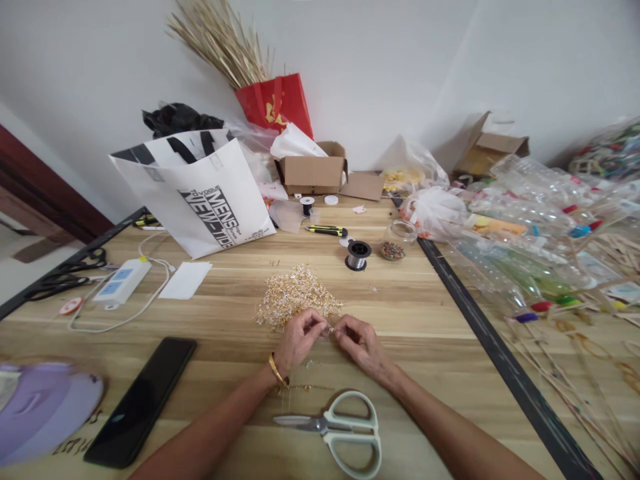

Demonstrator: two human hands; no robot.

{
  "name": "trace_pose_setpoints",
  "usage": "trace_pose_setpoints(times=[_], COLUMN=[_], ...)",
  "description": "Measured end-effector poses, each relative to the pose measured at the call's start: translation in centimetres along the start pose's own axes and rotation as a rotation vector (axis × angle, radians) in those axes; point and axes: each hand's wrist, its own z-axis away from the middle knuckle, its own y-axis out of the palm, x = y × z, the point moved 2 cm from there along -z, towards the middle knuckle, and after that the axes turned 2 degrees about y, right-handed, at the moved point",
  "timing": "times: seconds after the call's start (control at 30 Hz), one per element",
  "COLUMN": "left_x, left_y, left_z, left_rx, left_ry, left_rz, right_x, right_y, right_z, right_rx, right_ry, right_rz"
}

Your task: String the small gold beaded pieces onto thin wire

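Observation:
My left hand (302, 337), with a gold bangle at the wrist, is closed in a pinch. Facing it, my right hand (361, 343) pinches too, its fingertips almost meeting the left ones. Between them is a small shiny, clear piece (328, 329), too small to make out fully. Just beyond my hands lies a heap of gold and clear beaded strands (295, 293). A thin gold chain (307, 387) rests on the table under my left wrist. Nearest to me are scissors with pale handles (327, 424), blades pointing left.
A wire spool (357, 255), a glass jar of beads (395, 241) and a yellow-black cutter (326, 231) stand farther back. On the left are a phone (141, 401), a power strip (121, 283) and a white bag (200, 193). Plastic bottles (520, 213) crowd the right.

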Motion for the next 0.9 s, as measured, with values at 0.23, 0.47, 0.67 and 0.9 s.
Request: trace_pose_setpoints(times=[0.23,0.47,0.67,0.9], left_x=[0.11,0.07,0.22,-0.04], left_y=[-0.02,0.04,0.15,0.22], left_z=[-0.29,-0.12,-0.18,-0.24], left_rx=[0.024,-0.001,0.040,0.075], left_ry=[-0.095,-0.160,-0.185,-0.219], left_rz=[0.247,0.356,0.345,0.302], right_x=[-0.06,-0.33,-0.16,0.18], right_y=[0.01,0.05,0.05,0.11], right_z=[-0.05,-0.08,-0.04,-0.01], right_rx=[-0.003,-0.020,-0.040,-0.071], right_ry=[-0.043,-0.036,-0.050,-0.096], right_rz=[0.012,0.043,0.065,0.074])
